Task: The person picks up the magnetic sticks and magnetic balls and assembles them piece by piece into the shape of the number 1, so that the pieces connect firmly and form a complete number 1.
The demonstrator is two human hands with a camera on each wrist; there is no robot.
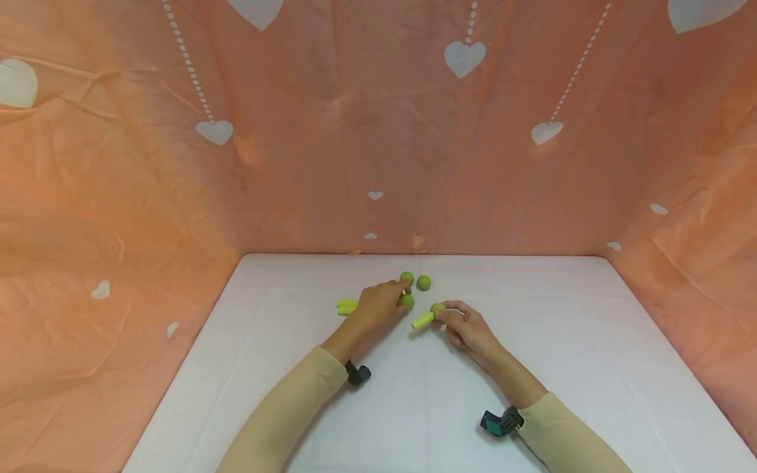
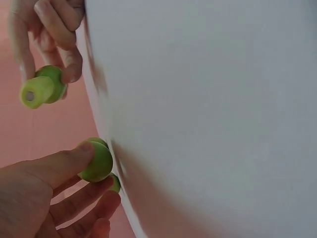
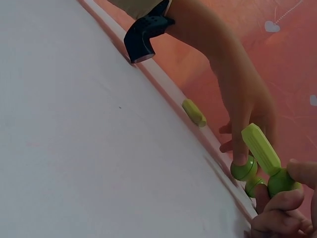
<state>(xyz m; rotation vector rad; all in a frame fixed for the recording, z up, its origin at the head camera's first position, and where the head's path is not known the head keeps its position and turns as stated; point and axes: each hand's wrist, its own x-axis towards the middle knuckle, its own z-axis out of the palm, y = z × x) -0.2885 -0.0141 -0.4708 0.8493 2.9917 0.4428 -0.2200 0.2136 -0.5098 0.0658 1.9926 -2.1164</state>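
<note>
Fingers of the left hand [image 1: 379, 305] pinch a green ball [image 1: 407, 301], while those of the right hand [image 1: 471, 334] clamp a second ball [image 1: 437, 307] with a stick [image 1: 422, 320] against it, two other balls [image 1: 424, 282] just beyond and two sticks [image 1: 346, 303] beside the left hand on the table [image 1: 437, 407].

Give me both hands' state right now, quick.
Left hand: closed, pinching a green ball.
Right hand: closed, holding a second green ball with a yellow-green stick against it.

The person is wearing plain beige sleeves [image 1: 290, 407] and bent black wrist devices [image 1: 359, 375], the right one showing a teal-green patch [image 1: 493, 427].
</note>
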